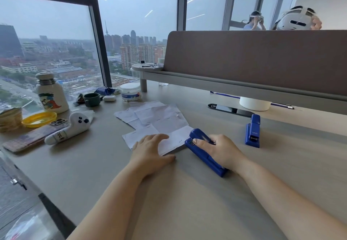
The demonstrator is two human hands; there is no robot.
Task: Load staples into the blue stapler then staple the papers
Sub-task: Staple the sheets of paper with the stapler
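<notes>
Right hand (219, 149) clasps blue stapler (205, 155) over papers (159, 119); left hand (152, 149) lies flat.

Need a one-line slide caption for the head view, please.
Left hand flattens white paper sheets while right hand presses blue plastic stapler onto their edge.

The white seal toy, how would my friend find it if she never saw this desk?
Start at the big window and look down to the clutter along the desk's left side. The seal toy lies on its side between the yellow lid and the papers. Nothing else there is soft and white with black dot eyes.
</notes>
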